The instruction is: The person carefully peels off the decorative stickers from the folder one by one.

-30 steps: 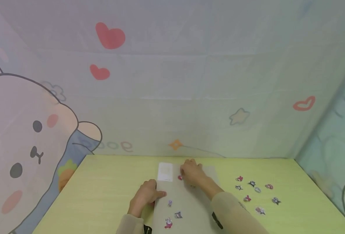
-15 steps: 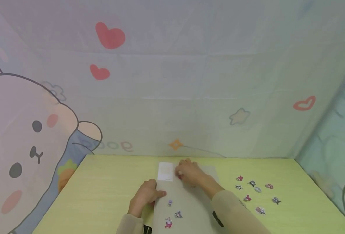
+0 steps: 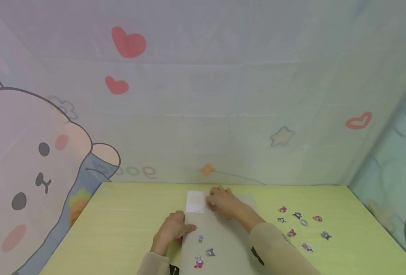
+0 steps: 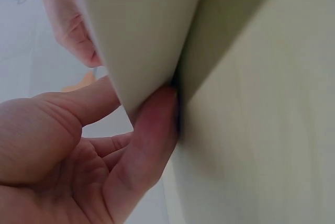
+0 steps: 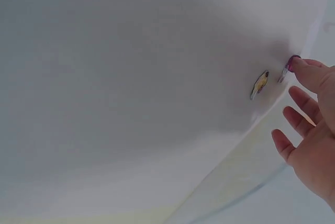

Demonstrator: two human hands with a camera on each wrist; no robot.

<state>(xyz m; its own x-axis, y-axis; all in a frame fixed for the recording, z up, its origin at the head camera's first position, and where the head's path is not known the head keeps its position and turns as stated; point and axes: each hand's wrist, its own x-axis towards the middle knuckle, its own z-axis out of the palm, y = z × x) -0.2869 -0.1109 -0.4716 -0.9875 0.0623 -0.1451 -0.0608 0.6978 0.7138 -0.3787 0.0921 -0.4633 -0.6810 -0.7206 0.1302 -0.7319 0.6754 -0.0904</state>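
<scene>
A grey-white flat box [image 3: 232,244] lies in front of me in the head view. My left hand [image 3: 173,229] grips its left edge. In the left wrist view the thumb [image 4: 94,101] rests on the top face and a finger [image 4: 149,135] lies against the lower edge of the side wall. Near the box's far end is my right hand [image 3: 224,203]. In the right wrist view its thumb and a fingertip pinch a small magenta sticker [image 5: 293,62] against the surface, other fingers spread. A yellowish sticker [image 5: 260,84] sits beside it. Fingers hide part of the magenta sticker.
A white label [image 3: 194,201] is at the box's far left corner. Three character stickers, including a pink one [image 3: 198,262], lie on the nearer part. Several loose stickers [image 3: 297,215] are scattered on the yellow table [image 3: 127,214] to the right. A printed cloth [image 3: 223,95] hangs behind.
My right hand has shifted slightly left on the box, over the red-pink sticker that showed beside its fingers a second ago. The left hand has stayed in place.
</scene>
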